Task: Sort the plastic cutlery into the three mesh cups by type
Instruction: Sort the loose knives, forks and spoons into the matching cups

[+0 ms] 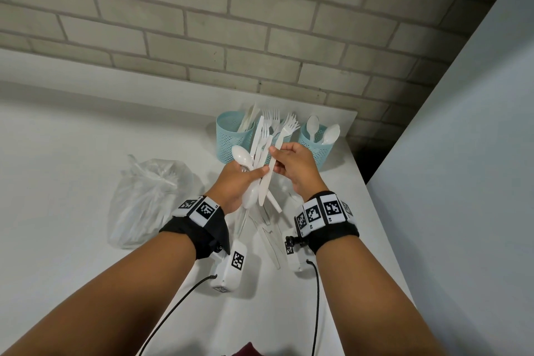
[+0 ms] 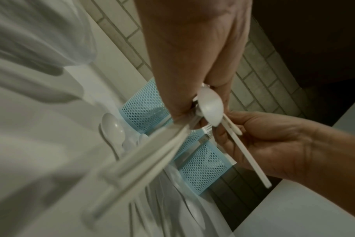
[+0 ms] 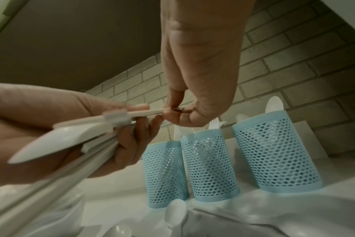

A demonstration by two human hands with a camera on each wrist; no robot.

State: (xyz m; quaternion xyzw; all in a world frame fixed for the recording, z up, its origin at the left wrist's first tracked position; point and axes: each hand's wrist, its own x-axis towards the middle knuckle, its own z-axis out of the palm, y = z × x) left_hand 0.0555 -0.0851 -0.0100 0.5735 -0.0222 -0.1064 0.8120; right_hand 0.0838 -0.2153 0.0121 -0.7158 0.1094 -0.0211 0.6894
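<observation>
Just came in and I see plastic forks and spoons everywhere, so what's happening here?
A person is sorting white plastic cutlery into three blue mesh cups at the back of the white counter. The left hand grips a mixed bundle of cutlery, and the right hand pinches one knife out of it. The cups already hold knives, forks and spoons in turn. More loose cutlery lies on the counter below the hands, beside a clear plastic bag.

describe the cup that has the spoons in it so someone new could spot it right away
Three blue mesh cups stand in a row on the white counter against the brick wall. The spoon cup is the right-hand one, nearest the counter's corner; only it shows rounded spoon bowls, not fork tines.
</observation>
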